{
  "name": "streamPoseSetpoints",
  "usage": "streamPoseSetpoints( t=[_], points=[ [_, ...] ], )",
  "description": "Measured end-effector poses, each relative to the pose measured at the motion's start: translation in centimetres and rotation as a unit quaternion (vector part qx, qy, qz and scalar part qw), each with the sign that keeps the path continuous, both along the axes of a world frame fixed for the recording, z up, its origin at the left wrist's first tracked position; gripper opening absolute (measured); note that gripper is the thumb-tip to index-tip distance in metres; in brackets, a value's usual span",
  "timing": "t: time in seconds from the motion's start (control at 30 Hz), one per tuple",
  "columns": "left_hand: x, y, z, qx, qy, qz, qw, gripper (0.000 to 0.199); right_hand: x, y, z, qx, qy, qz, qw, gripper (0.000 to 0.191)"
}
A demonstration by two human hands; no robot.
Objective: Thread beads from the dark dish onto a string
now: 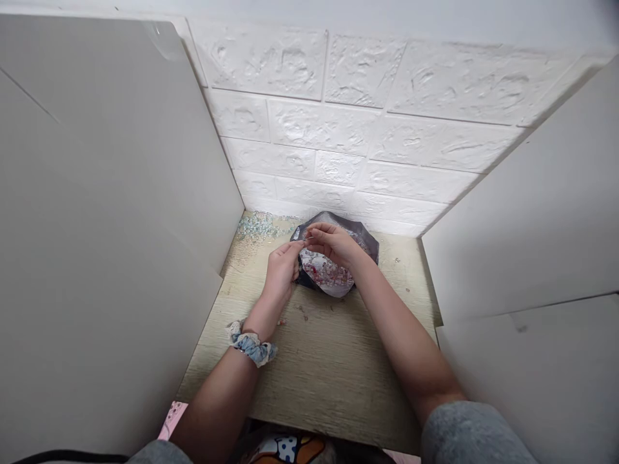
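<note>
Head view: A dark bag (370, 243) lies at the far middle of the tabletop (338, 367), close to the wall (314, 122). Its mouth faces upward; width and depth look similar, so no clear long axis can be read. The rim is dark grey, creased and angular; the inner surface is paler and slightly shiny. Pink, red and clear beads (329, 274) collect in its near part.

The left hand (282, 267) is at the bag's left edge; the right hand (333, 246) is above the bag. Fingertips of both hands are closed in a pinch and meet; whether they grip anything is too small to tell.

Pale blue-green beads (264, 225) are spread at the far left. The tabletop has a streaked, wood-like grain; the wall shows embossed white brick relief. A ruffled blue fabric band (254, 347) with a lacy trim encircles the left wrist.
</note>
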State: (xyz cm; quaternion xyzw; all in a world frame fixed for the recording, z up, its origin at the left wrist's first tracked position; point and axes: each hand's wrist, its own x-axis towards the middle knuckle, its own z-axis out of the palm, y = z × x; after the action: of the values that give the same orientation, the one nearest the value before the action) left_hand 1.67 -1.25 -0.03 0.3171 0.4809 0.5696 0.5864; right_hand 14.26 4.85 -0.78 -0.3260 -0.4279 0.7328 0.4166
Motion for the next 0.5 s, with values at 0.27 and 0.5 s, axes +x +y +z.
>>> streamPoseSetpoints(
  t=[0.27, 0.5],
  points=[
    [0.01, -0.08, 0.03, 0.010, 0.013, 0.003, 1.000, 0.021, -0.26, -0.31, 0.09, -0.018, 0.035, -0.002, 0.999, 0.019],
    [0.03, -0.08, 0.13, 0.015, 0.020, 0.000, 1.000, 0.022, -0.45, -0.51, 0.36, -0.020, 0.020, -0.002, 1.000, 0.012]
  ],
)
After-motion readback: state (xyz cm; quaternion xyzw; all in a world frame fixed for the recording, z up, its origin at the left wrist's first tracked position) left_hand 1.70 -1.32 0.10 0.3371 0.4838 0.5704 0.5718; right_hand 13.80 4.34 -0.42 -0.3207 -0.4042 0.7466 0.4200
